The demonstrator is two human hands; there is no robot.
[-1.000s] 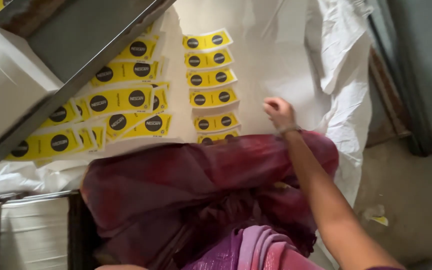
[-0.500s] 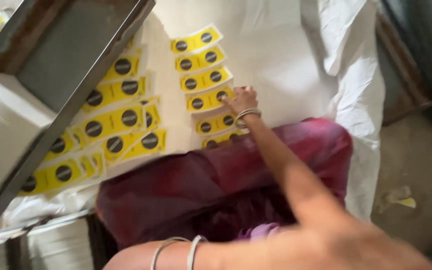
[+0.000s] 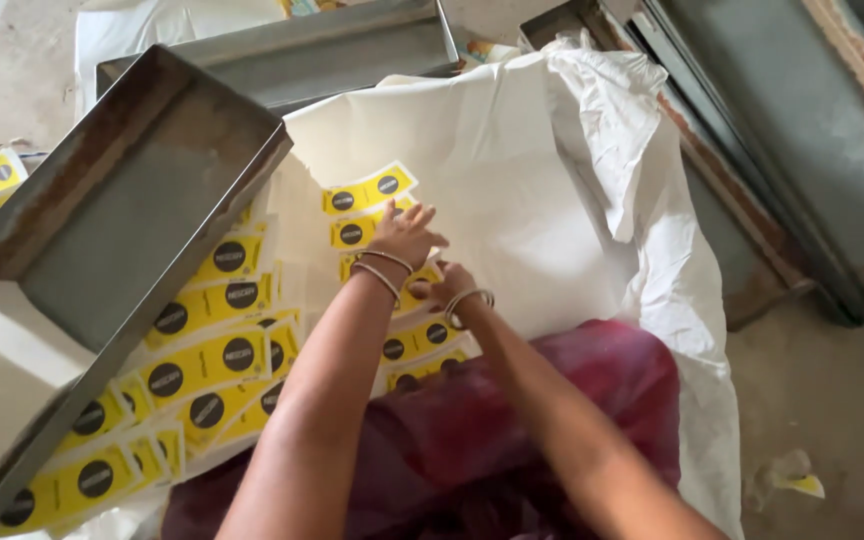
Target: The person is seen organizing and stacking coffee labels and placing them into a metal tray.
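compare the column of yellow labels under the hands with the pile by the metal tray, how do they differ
The column of labels lies in a single neat row on the white sheet; the pile of labels overlaps loosely. The left hand and right hand rest on the column; the pile lies untouched, partly under the metal tray. Both are yellow with dark circles.

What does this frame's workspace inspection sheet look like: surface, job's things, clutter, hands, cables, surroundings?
Surface: white sheet spread over the floor, rumpled at the right edge.
Job's things: column of yellow labels with black circles under the hands; more yellow label rows at left.
Clutter: yellow paper scrap on the floor at right.
Hands: left hand flat on the column, fingers spread; right hand beside it, on the labels; bangles on both wrists.
Cables: nothing seen.
Surroundings: rusty metal trays; maroon garment; concrete floor.
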